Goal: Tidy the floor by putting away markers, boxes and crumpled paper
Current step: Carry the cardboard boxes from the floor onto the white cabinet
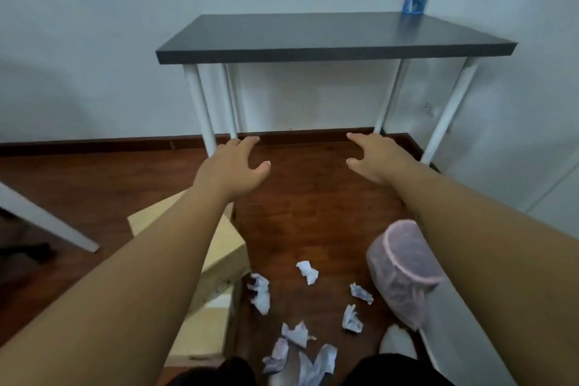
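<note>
A plain room of a home or small office: a dark grey-topped desk on white tube legs [329, 37] stands against a pale painted wall [125, 25], on reddish-brown wood-plank flooring [313, 213], with a blue translucent pen holder of coloured markers [416, 0] at the desk's back right corner.

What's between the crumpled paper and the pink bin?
Nothing visible. The nearest paper balls lie on bare floor just left of the bin, with open floor between them. Both hands are empty, raised above the floor.
</note>
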